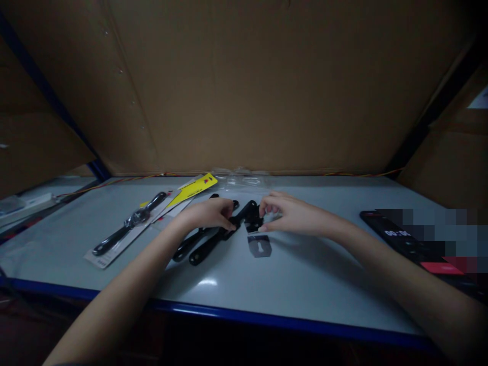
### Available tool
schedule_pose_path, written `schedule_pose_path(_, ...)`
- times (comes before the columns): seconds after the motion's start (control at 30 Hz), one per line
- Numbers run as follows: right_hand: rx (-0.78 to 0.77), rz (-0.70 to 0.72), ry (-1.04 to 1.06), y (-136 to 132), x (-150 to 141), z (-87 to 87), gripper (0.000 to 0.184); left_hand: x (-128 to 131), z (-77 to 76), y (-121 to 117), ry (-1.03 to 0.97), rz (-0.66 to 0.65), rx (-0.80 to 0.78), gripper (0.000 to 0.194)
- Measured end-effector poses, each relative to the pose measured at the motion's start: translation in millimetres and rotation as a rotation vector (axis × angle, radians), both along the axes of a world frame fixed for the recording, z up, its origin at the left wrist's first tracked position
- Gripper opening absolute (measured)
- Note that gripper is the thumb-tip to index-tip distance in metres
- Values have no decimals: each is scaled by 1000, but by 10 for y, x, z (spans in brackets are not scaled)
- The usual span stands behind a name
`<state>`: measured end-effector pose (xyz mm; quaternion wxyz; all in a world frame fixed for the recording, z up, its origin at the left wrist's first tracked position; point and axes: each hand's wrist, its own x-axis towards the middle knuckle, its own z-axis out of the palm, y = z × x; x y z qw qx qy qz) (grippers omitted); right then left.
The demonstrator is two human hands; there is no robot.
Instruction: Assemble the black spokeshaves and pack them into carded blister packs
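Your left hand (215,213) bends over the black-handled tool (206,249) lying mid-bench (305,290), thumb against it, probably to steady it; your right hand (284,213) curves thumb and fingers about a small dark part (253,219) at its far end, but you cannot tell whether either grips firmly. The slotted metal plate (260,246) lies flat just below, likely kept within reach. Another black handle (183,250) crowds the left side; the packaged tool (139,217), yellow card (198,188) and phone (396,236) sit clear.
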<state>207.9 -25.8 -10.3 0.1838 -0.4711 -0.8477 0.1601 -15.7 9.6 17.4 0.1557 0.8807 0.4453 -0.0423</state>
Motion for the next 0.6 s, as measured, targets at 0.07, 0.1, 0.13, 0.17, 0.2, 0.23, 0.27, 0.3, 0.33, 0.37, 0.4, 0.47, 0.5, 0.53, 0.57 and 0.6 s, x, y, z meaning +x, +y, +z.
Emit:
schedule_pose_path(0.07, -82, 53, -39, -85, -27, 71, 31, -11, -27, -24, -27, 45, 35, 20)
schedule_pose_path(0.1, -120, 70, -59, -120, -40, 91, 33, -15, -39, -32, -40, 66, 32, 21)
schedule_pose_path(0.13, -150, 83, -77, -147, -51, 99, 36, -18, -49, -37, -53, 84, 17, 26)
schedule_pose_path(0.17, -170, 94, -94, -166, -59, 96, 39, -20, -61, -40, -67, 93, -6, 34)
schedule_pose_path(0.2, -180, 103, -107, -177, -64, 87, 40, -21, -73, -40, -74, 99, -26, 45)
schedule_pose_path(0.23, -183, 111, -117, -182, -67, 72, 42, -20, -86, -37, -71, 109, -35, 55)
schedule_pose_path(0.27, -181, 116, -124, -183, -69, 56, 42, -17, -101, -32, -59, 119, -35, 62)
schedule_pose_path(0.3, -175, 118, -128, -182, -71, 41, 42, -13, -114, -25, -43, 124, -34, 66)
schedule_pose_path(0.33, -171, 113, -131, -181, -73, 29, 42, -7, -126, -20, -25, 124, -40, 66)
schedule_pose_path(0.37, -171, 103, -132, -179, -77, 19, 42, 1, -133, -16, -11, 121, -51, 65)
schedule_pose_path(0.4, -179, 92, -134, -179, -82, 13, 42, 11, -134, -18, 1, 116, -66, 62)
schedule_pose_path(0.47, -218, 83, -144, -182, -94, 7, 42, 39, -120, -40, 18, 102, -91, 57)
schedule_pose_path(0.5, -243, 87, -152, -185, -100, 8, 42, 55, -107, -60, 25, 99, -94, 55)
schedule_pose_path(0.53, -267, 94, -162, -191, -107, 11, 42, 73, -91, -84, 33, 100, -92, 52)
schedule_pose_path(0.57, -285, 100, -169, -198, -113, 15, 41, 91, -77, -110, 39, 101, -85, 49)
schedule_pose_path(0.6, -293, 101, -173, -209, -119, 22, 41, 105, -66, -134, 43, 98, -71, 45)
